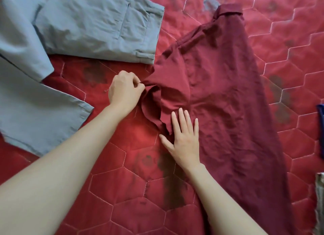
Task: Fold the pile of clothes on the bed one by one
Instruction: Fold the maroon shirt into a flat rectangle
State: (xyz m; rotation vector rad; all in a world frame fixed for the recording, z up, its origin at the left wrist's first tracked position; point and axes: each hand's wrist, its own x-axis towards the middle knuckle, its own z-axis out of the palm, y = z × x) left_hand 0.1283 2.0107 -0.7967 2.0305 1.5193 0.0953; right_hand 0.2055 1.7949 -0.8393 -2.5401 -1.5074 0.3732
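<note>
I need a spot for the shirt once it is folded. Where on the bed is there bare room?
Bare quilt shows between the two forearms, below the left hand and right hand. Another patch lies far right of the maroon shirt. The upper left is crowded by the grey trousers, whose waistband almost meets the sleeve that the left hand pinches.

Soft, even daylight, faint shadows, sharp focus, wide-angle bending at edges.
</note>
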